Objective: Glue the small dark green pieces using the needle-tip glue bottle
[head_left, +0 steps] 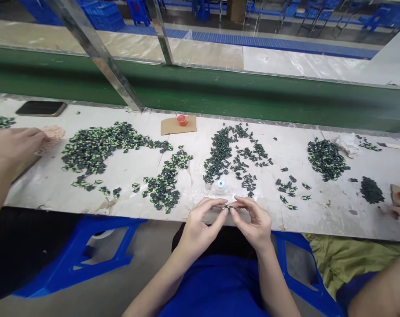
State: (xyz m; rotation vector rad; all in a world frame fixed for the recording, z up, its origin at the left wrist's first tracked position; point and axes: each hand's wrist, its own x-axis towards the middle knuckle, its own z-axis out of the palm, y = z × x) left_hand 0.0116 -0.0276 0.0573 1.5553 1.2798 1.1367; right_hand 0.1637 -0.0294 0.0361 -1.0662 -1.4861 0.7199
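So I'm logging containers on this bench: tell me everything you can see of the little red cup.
The red cup is a small, round, open-topped pot, plastic by its look. It stands upright on a brown cardboard piece at the far edge of the white table, near the green belt. Its contents cannot be made out. No hand touches it, and the dark pieces lie apart from it.

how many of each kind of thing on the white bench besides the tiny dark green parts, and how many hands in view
Flat brown cardboard piece: 1
Small red plastic cup: 1
Small white round bottle with blue cap: 1
Dark flat phone: 1
Crumpled white cloth: 1
Hands: 4 (left hand, right hand, two of other people)
Total: 9
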